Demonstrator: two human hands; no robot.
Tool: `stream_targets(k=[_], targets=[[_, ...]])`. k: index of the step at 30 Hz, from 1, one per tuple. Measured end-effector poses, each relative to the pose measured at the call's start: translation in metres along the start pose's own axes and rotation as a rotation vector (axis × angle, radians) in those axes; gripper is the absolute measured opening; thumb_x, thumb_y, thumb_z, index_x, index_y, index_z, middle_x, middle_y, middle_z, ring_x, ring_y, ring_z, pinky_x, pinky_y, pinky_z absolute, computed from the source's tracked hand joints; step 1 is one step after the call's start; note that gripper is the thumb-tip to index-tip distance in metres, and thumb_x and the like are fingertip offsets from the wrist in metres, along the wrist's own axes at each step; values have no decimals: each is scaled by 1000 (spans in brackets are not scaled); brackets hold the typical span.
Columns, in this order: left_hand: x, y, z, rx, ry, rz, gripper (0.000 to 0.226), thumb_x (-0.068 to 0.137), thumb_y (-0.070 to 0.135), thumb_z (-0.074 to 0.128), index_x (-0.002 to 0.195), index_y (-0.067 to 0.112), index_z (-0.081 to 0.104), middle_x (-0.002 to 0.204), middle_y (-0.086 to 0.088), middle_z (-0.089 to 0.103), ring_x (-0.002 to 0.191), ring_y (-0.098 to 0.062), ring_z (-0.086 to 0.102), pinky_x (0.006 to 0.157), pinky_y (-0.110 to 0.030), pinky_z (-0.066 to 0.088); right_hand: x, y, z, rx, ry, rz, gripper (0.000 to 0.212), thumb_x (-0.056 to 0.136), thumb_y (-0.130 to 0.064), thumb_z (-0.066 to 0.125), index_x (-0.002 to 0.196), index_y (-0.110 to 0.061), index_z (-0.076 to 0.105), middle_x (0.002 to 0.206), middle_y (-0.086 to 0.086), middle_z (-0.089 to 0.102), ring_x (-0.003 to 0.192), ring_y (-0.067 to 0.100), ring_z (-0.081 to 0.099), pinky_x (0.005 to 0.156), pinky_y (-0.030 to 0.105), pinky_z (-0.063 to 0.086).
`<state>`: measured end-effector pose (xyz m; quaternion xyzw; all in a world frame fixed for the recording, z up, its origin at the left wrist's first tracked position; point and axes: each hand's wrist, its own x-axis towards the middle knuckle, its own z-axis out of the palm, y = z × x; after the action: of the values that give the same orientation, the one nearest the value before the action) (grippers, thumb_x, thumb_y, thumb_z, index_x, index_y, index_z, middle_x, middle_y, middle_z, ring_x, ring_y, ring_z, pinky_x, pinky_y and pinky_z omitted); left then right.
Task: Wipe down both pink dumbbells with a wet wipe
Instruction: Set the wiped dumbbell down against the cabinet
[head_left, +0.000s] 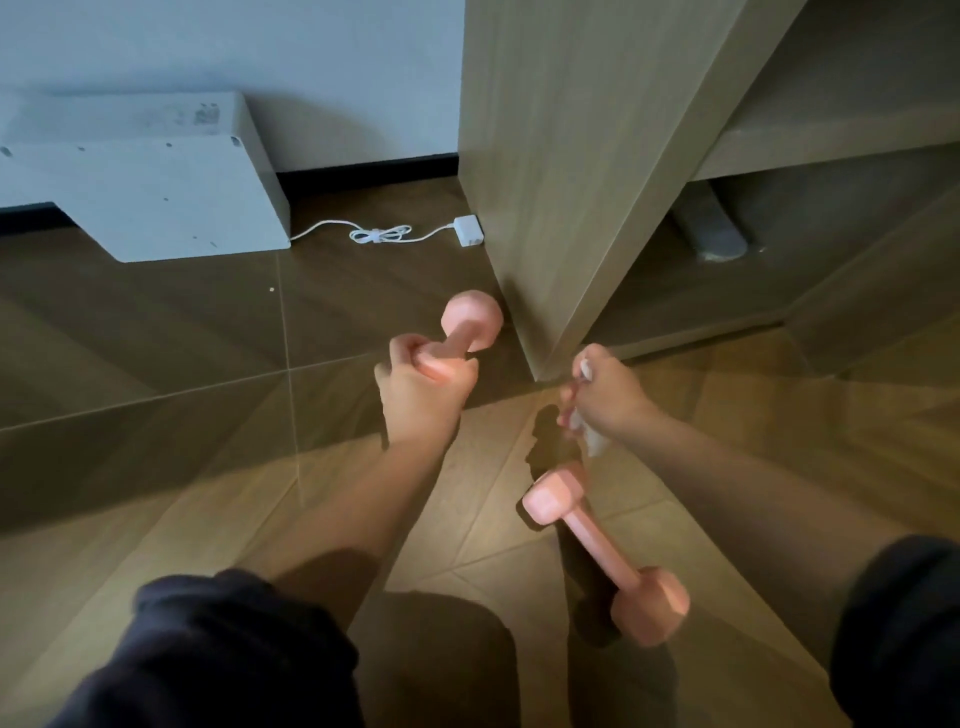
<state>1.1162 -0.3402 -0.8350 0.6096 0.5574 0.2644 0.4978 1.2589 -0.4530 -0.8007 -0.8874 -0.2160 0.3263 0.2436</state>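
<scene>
I'm seeing one pink dumbbell (605, 551) lying on the wooden floor (156, 338). My left hand (421, 384) is clenching the raised dumbbell (470, 322) mid-handle; it's likely heavy and rigid. My right hand (605, 395) is pinching the limp wet wipe (592, 439).

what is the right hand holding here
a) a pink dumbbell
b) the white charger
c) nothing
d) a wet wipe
d: the right hand grips a crumpled white wet wipe, while the left hand is the one gripping a pink dumbbell.
</scene>
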Motion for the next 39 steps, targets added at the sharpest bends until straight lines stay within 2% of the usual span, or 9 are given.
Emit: stream_targets(k=[4,10,12,15,18,21,27,34,39], targets=[[9,-13,22,113,-41,110,59,72,31,81,121,24,49,120,-4,44,82,-6,51,80,-28,47,8,10,3,-112,6,-41,12,99,-7,43,100,-10,55,96,8,56,94,26,56,82,37,47],[15,-19,42,158,-138,139,77,69,33,86,131,26,41,125,-2,33,116,-32,51,98,-43,50,9,23,7,-205,-45,-34,27,100,-27,42,110,-8,59,93,7,58,92,23,58,79,35,48],[18,-25,38,150,-189,148,82,67,29,88,133,26,40,128,-2,32,117,-29,49,96,-33,50,9,27,6,-251,-89,-48,32,101,-28,42,119,-7,60,92,6,59,87,19,57,74,31,46],[23,-35,29,182,-303,183,85,67,25,89,136,29,40,131,-2,33,107,-17,49,67,-4,46,9,34,5,-337,-231,-87,27,100,-29,49,119,-14,61,102,4,64,88,14,58,72,26,46],[26,-42,24,208,-390,225,80,68,16,87,134,27,44,125,1,33,93,-10,48,50,1,41,11,39,4,-385,-316,-107,12,94,-33,60,102,-24,60,95,-4,61,87,9,56,67,20,42],[23,-49,27,308,-470,300,71,72,13,84,133,22,48,123,1,37,84,-7,48,52,5,37,11,41,0,-294,-300,-106,8,95,-34,58,99,-27,58,96,-6,59,92,10,56,65,19,39],[20,-53,46,477,-412,313,68,76,21,81,134,27,47,123,-2,42,99,-16,50,77,-16,41,11,39,-12,-73,-414,13,24,103,-35,40,115,-25,57,111,6,58,94,21,59,82,34,52],[26,-37,68,504,-422,352,59,87,24,71,139,21,43,126,-11,45,103,-28,58,86,-27,50,14,42,-20,16,-349,119,39,104,-15,41,143,-13,42,122,7,58,89,13,63,71,24,53],[26,-28,80,518,-420,334,59,88,23,70,140,19,42,126,-14,44,103,-32,58,89,-41,55,13,43,-25,-7,-360,127,41,105,-14,38,145,-11,40,127,11,63,101,21,67,81,31,52]])
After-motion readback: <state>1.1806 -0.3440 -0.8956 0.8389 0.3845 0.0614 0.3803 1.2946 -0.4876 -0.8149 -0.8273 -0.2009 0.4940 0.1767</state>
